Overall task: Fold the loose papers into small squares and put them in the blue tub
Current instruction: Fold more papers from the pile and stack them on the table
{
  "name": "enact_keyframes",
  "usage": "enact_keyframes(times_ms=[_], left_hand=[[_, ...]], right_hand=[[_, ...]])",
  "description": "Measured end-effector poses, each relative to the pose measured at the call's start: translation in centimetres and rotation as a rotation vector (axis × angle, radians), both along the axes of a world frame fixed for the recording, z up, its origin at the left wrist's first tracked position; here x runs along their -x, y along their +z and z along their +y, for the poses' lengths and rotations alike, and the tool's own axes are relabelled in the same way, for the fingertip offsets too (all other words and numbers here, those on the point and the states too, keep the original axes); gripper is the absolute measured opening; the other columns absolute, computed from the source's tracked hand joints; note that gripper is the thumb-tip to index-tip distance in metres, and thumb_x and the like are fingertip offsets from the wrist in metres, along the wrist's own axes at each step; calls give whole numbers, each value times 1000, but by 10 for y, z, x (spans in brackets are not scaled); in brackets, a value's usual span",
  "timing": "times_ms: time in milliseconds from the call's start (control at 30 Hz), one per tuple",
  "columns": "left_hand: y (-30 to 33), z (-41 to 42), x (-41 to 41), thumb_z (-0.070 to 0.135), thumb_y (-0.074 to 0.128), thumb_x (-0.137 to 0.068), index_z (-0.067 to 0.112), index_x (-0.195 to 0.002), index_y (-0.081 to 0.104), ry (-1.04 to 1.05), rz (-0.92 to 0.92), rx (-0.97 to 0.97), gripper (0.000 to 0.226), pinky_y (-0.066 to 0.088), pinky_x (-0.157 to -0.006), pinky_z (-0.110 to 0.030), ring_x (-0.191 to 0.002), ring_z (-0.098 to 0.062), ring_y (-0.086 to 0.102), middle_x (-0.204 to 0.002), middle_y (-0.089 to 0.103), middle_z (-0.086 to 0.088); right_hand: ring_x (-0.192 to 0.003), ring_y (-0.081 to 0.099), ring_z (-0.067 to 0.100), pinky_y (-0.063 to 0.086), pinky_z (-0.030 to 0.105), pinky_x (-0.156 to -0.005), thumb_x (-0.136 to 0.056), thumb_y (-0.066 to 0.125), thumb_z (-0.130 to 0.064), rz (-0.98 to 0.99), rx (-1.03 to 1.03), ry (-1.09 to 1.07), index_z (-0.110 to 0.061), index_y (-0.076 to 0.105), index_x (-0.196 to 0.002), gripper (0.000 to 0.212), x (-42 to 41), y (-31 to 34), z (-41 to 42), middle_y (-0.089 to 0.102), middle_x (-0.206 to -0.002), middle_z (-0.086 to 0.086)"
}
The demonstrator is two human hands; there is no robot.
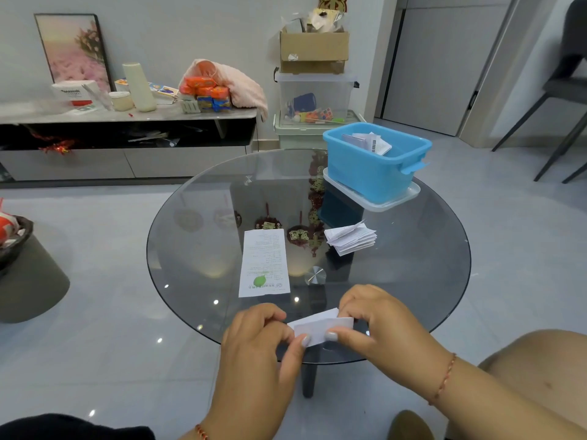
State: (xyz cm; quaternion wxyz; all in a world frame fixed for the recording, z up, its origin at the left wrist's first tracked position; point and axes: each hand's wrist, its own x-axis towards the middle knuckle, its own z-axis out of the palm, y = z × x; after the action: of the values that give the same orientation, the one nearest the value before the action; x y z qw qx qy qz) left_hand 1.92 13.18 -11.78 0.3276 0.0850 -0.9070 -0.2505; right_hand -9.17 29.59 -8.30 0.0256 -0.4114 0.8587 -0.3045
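Observation:
Over the near edge of the round glass table [190, 242], my left hand [263, 335] and my right hand [378, 322] pinch the two ends of a folded white paper [320, 327]. A long printed receipt [265, 263] lies flat on the glass just beyond my hands. To its right sits a loose stack of folded papers [351, 238]. The blue tub [374, 173] stands at the far right of the table on a white lid [397, 200], with several folded papers [368, 142] inside.
A low TV cabinet [127, 115] with clutter runs along the left wall. Stacked storage boxes [314, 100] stand behind the table. A dark stool [28, 271] is on the left, chair legs [546, 122] at the far right. My knee [540, 360] is at lower right.

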Motion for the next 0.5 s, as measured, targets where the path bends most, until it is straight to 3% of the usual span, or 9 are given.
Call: enact_keyframes(times_ms=[133, 333, 433, 500], left_hand=[[-1, 3, 2, 40, 65, -71, 35, -60, 49, 66, -50, -28, 21, 30, -80, -16, -89, 4, 36, -94, 51, 20], [1, 5, 3, 26, 82, -66, 38, -61, 43, 79, -122, -62, 41, 32, -75, -26, -91, -1, 42, -96, 49, 22], [4, 5, 3, 31, 75, -69, 42, -80, 41, 59, -83, -71, 37, 32, -75, -23, -91, 0, 40, -96, 45, 25], [6, 4, 3, 35, 67, -70, 46, -96, 44, 33, -77, -56, 37, 33, -79, -25, -94, 5, 36, -101, 42, 30]], right_hand=[[-79, 41, -2, 30, 10, -67, -80, 69, -41, -34, -71, -16, -26, 52, -62, 29, 1, 7, -8, 47, -77, -14], [-63, 36, 5, 27, 19, -54, -79, 65, -50, 26, -266, -83, -23, 38, -62, 42, 1, 15, -18, 41, -64, -7], [-64, 39, 4, 27, 18, -53, -76, 69, -49, -36, -225, -105, -26, 46, -82, 33, 1, 18, -19, 47, -68, -8], [-76, 42, 2, 32, 15, -60, -75, 71, -47, -60, -163, -108, -32, 47, -100, 38, 0, 18, -18, 48, -81, -13]])
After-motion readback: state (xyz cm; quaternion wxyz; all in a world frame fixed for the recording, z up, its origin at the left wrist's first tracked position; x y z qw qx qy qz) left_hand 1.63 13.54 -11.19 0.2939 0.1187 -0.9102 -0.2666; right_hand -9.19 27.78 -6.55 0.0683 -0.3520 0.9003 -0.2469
